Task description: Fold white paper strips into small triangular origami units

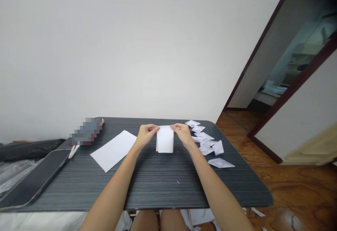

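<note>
The fingers of the left hand and right hand are pinching the top corners of the folded white sheet at mid-bench, and I'd say any uneven pull is risking a crooked crease

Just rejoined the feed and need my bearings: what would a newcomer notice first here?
The left hand and right hand pinch the top edge of a folded paper at the middle of the dark table. To its right lies a cluster of small paper shapes. To its left lies a flat white sheet.
</note>
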Available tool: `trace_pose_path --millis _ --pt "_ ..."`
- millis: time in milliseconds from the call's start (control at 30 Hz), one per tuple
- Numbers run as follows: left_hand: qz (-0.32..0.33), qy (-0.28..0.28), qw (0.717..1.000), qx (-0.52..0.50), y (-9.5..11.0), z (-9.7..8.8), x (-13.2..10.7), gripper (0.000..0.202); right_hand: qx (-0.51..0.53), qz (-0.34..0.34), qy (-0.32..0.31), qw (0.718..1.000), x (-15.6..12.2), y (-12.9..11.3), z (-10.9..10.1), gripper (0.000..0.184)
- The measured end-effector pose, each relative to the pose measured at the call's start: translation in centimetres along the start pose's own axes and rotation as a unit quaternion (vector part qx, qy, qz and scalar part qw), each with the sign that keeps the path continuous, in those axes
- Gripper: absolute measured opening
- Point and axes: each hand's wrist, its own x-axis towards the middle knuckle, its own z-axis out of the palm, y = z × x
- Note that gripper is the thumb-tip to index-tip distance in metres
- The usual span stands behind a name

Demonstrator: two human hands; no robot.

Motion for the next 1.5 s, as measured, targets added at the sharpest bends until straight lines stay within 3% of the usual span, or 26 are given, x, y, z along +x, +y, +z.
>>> trace_pose_path --millis 167,333,467,1000,1133,1233,1333,1500 --pt "0.000 0.020 1.000 0.012 -0.5 -0.2 0.2 0.025 0.023 0.069 -0.037 0.997 -0.3 -0.1 0.3 0.030" --pt "-0.002 0.038 0.999 0.013 -0.6 -0.8 0.3 0.026 0.024 0.090 -0.047 0.995 -0.8 -0.2 0.6 0.027" --pt "-0.008 0.065 0.998 0.014 -0.4 -1.1 0.5 0.025 0.020 0.144 -0.093 0.985 -1.0 0.2 0.6 0.027" --pt "-0.009 0.134 0.991 0.003 -0.9 -2.6 0.8 0.025 -0.042 0.156 -0.197 0.967 -2.1 -0.5 1.1 0.026" --pt "-0.014 0.210 0.978 -0.003 -0.9 -3.6 0.8 0.020 -0.072 0.181 -0.247 0.949 -2.3 -0.5 0.6 0.027" --pt "-0.005 0.224 0.975 -0.006 -0.8 -4.0 0.6 0.020 -0.038 0.144 -0.189 0.971 -2.0 0.0 0.2 0.033" --pt "0.004 0.175 0.984 -0.011 -0.8 -3.6 0.5 0.022 0.001 0.083 -0.140 0.987 -1.6 0.4 0.3 0.037" --pt "0.001 0.129 0.992 0.009 -1.3 -2.9 0.6 0.032 -0.106 0.039 -0.103 0.988 -1.7 0.7 1.0 0.024"
